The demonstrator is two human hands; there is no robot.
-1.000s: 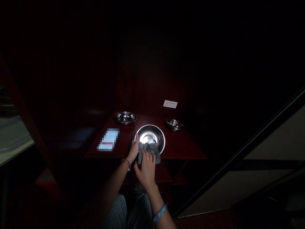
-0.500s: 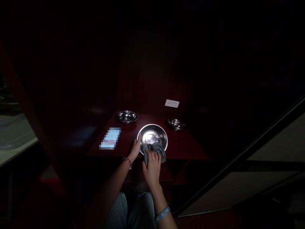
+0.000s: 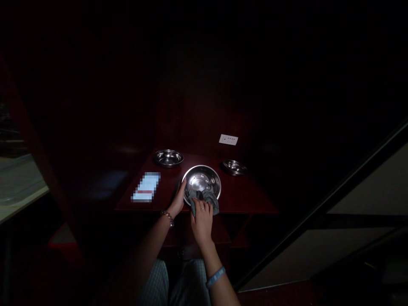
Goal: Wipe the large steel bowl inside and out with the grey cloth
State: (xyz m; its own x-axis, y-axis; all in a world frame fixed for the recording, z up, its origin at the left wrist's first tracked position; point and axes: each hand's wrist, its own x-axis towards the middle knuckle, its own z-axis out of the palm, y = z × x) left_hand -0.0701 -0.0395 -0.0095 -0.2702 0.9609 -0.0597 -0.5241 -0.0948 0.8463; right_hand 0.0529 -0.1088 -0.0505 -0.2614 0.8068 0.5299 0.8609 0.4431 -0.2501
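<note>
A shiny metal bowl is tilted toward me above the front part of the dark red table. My left hand grips its left rim, with the thumb on the near side and the other fingers hidden behind. A grey cloth is bunched over the bowl's near right rim and partly inside it. My right hand is closed on this cloth, pressing it against the bowl; the fingertips are partly sunk in the folds.
A metal bowl stands at the back left, and a small stack of metal bowls at the back right. A phone-like lit screen, blurred, lies on the left. A white socket plate is on the back wall.
The whole view has shifted slightly. Both hands still hold the bowl and cloth; the cloth and right-hand fingers have moved only a little along the near rim.
</note>
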